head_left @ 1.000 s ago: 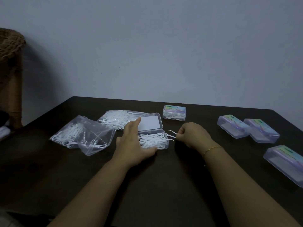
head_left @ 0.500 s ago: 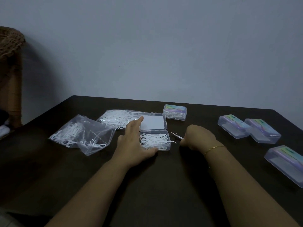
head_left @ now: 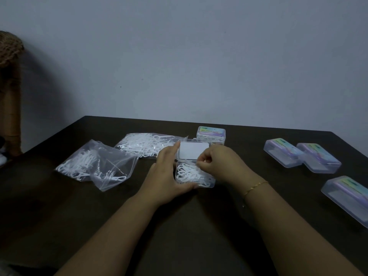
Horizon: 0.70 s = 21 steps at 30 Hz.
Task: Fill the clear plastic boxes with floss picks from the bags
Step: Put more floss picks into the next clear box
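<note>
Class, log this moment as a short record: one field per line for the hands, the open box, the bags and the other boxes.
left hand: holds the open box's left side
right hand: fingers curled over the open box; what they pinch is unclear
open box: lid up, floss picks inside
bags: two, holding picks, left of the box
closed boxes: three at right, one behind with picks

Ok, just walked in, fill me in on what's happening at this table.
A person is packing white floss picks into an open clear plastic box on a dark table. The left hand steadies the box's side while the right hand, fingers curled in a pinch, hovers over the picks inside. Two clear plastic bags of picks lie to the left. One closed box holding picks sits behind, and three closed boxes wait on the right.
</note>
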Available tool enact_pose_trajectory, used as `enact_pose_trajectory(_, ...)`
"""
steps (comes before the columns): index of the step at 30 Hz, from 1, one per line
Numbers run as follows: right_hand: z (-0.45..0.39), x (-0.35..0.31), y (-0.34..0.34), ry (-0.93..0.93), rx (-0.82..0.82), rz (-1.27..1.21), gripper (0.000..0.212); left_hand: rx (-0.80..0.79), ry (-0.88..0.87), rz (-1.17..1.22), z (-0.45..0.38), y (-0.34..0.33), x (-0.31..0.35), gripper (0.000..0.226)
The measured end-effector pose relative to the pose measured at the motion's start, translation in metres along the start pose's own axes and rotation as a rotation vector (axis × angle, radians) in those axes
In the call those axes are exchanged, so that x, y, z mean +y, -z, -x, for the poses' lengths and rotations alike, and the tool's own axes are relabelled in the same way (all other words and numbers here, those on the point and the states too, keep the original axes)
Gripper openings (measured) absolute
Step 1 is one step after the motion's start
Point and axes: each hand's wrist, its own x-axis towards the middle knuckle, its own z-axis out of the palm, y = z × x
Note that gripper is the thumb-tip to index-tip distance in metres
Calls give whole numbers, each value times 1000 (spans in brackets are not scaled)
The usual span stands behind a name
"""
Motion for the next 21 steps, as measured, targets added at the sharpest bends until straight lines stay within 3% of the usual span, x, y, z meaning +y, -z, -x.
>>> enact_pose_trajectory(5,2,11,17,-77,11,-118,15,-54,44,-49,-3,0,-2,113)
enact_pose_trajectory(12,11,26,36,-217,-315,-132,16,-113,78,-164,-4,0,-1,101)
enact_pose_trajectory(21,13,22,37,-238,-395,-76,22,-135,-4,-199,-2,0,1,75)
